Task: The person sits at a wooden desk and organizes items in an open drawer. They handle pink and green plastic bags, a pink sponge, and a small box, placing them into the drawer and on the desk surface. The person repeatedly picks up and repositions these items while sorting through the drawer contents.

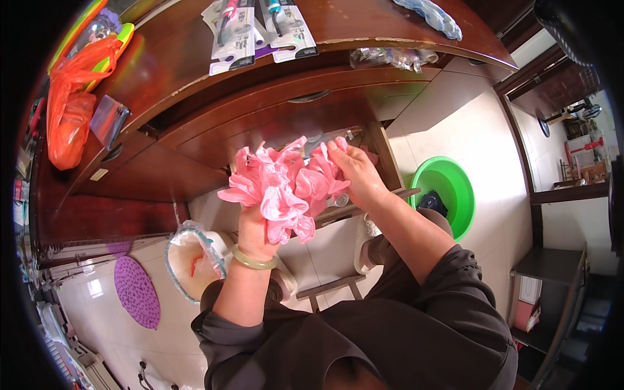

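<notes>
My left hand (256, 231) holds a large bunch of crumpled pink plastic bags (285, 187) from below, a pale green bangle (254, 258) on its wrist. At the bunch's right end, my right hand (355, 170) pinches a piece of the pink plastic between thumb and fingers. Under the bunch stands a pulled-out wooden drawer (387, 156), its contents largely hidden by the bags and my hands. Above it runs the front of a dark red wooden desk (331, 114).
A green basin (463, 195) with dark cloth stands right of the drawer; a lined trash bin (187, 265) is at lower left. On the desk lie packaged items (239, 39), an orange plastic bag (73, 122) and a phone (109, 119). A purple mat (136, 292) lies left.
</notes>
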A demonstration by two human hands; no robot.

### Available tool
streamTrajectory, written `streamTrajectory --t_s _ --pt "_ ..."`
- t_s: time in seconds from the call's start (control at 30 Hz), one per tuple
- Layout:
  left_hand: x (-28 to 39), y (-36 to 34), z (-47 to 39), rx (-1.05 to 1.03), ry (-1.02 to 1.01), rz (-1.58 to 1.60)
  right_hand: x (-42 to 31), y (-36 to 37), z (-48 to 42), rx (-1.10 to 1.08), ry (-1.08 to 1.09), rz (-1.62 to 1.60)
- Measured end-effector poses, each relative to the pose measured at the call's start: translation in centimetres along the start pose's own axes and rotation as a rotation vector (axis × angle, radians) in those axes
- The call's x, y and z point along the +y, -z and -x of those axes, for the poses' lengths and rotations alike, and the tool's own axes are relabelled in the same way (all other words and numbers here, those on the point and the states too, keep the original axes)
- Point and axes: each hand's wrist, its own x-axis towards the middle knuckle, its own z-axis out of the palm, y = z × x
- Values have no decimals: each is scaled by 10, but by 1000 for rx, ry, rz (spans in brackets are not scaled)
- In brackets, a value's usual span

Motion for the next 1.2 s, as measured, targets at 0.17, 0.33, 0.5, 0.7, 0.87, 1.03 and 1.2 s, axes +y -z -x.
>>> streamTrajectory --t_s 0.17,0.33,0.5,0.7,0.87,1.03,1.2 --pt "-7 5 -2 59 -67 -18 11 -2 1 27 -23 -16" --pt "1 17 -1 24 -24 28 12 7 -6 12 -4 -147" --pt "3 24 0 59 -42 22 0 -13 2 56 36 -246" --pt "2 21 -1 59 -59 24 3 0 1 -34 60 -211" --pt "3 23 0 68 -61 41 -8 -12 6 2 32 -260" --pt "3 27 -10 14 -88 19 -11 -2 3 10 1 -282" --pt "5 4 -8 -12 -69 9 -16 -1 4 -9 47 -293"
